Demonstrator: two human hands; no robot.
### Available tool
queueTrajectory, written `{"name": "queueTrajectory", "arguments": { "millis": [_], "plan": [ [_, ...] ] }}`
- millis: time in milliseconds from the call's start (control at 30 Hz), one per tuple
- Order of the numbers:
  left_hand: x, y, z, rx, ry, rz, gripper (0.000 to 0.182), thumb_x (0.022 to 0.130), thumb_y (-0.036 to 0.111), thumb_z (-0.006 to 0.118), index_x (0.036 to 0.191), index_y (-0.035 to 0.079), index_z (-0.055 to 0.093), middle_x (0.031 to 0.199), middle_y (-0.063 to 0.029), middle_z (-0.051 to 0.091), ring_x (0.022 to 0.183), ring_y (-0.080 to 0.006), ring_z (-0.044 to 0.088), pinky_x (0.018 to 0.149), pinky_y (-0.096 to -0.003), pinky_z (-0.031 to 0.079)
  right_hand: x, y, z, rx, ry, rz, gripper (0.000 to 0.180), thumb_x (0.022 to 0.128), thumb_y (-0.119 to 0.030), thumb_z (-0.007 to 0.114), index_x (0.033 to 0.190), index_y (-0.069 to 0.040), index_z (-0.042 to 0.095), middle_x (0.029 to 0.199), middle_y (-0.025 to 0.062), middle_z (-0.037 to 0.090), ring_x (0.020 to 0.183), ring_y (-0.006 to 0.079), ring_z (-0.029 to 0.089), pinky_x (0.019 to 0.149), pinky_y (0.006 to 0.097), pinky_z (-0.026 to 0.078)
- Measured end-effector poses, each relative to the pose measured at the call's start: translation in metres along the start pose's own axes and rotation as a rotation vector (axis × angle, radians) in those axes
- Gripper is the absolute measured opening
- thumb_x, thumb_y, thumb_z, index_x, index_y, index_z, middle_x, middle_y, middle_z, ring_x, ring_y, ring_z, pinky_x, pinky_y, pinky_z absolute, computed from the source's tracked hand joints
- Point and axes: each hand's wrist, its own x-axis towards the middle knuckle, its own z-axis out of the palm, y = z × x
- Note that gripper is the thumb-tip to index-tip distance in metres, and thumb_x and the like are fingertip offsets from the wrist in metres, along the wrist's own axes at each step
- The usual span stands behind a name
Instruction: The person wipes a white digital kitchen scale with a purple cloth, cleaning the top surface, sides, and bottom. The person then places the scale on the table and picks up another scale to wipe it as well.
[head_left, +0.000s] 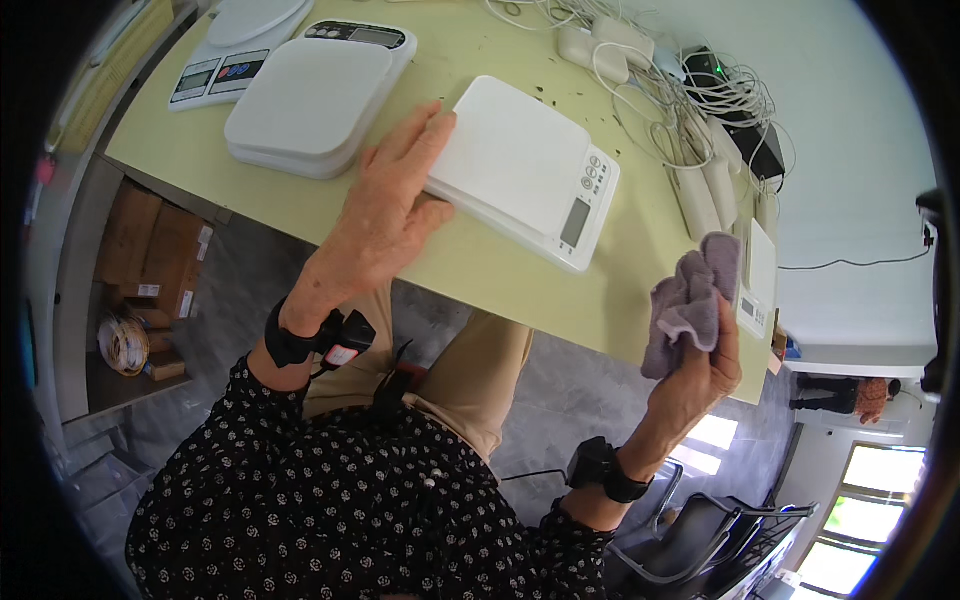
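My left hand (382, 210) lies at the left edge of a white digital kitchen scale (517, 154), its fingertips touching the scale's side and corner; it grips nothing that I can see. The scale rests askew, its display and buttons towards the right. My right hand (705, 360) holds a crumpled grey-purple cloth (694, 300) above the right part of the table. A second white scale (311, 97) lies left of my left hand, and another scale (232, 60) with a round platform stands beyond it. One more white scale (757, 277) is at the table's right end, behind the cloth.
Tangled white cables and power strips (697, 172) lie along the far edge of the yellow-green table (630, 300), with black adapters (757, 150). Cardboard boxes (150, 247) sit on a shelf at lower left. Black chairs (675, 547) stand at lower right; a person (855, 397) is far off.
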Motion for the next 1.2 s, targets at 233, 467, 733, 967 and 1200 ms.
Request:
{"name": "queueTrajectory", "arguments": {
  "millis": [233,467,733,967,1200],
  "plan": [
    [-0.002,0.013,0.008,0.035,0.159,0.056,0.078,0.091,0.018,0.075,0.158,0.004,0.037,0.161,-0.0323,0.027,0.146,-0.0494,0.033,0.121,-0.0552,0.024,-0.02,0.013,-0.02,0.461,0.086,0.191,0.056,0.08,0.014,0.046,0.131,0.004,0.067,0.126,0.0192,0.07,0.111,0.0294,0.071,0.097,0.0415,0.06],
    [0.0,0.024,0.014,0.254,-0.001,0.007,0.067,0.086,0.032,0.082,0.147,0.02,0.06,0.16,-0.0311,0.03,0.145,-0.0444,0.035,0.12,-0.0542,0.023,-0.026,-0.011,0.071,-0.387,-0.155,-0.477,0.04,0.079,0.005,0.067,0.118,-0.003,0.07,0.128,0.0167,0.066,0.111,0.0382,0.061,0.096,0.0416,0.054],
    [0.006,0.013,0.013,0.105,-0.036,-0.033,0.059,0.086,0.036,0.08,0.142,0.026,0.066,0.165,-0.0188,0.033,0.144,-0.0355,0.044,0.121,-0.0544,0.02,-0.019,-0.022,0.095,-0.652,-0.345,-0.459,0.038,0.074,0.008,0.064,0.112,0.003,0.065,0.115,0.0182,0.062,0.102,0.0403,0.06,0.084,0.049,0.054],
    [0.007,0.007,0.009,-0.087,-0.061,-0.039,0.057,0.084,0.01,0.081,0.138,0.022,0.069,0.165,-0.0204,0.03,0.137,-0.0307,0.051,0.12,-0.0437,0.027,0.009,-0.009,0.05,-0.324,-0.187,-0.199,0.03,0.085,0.004,0.06,0.115,0.005,0.068,0.104,0.0184,0.072,0.09,0.0302,0.071,0.079,0.0388,0.056],
    [0.015,-0.003,-0.011,-0.42,-0.255,-0.028,0.067,0.078,-0.011,0.075,0.137,0.022,0.07,0.168,-0.0145,0.029,0.142,-0.0273,0.046,0.115,-0.0362,0.044,0.059,-0.012,0.068,-0.228,-0.571,-0.023,0.032,0.092,-0.01,0.064,0.12,0.004,0.068,0.086,0.0201,0.072,0.076,0.0221,0.068,0.073,0.035,0.053]
  ]
}}
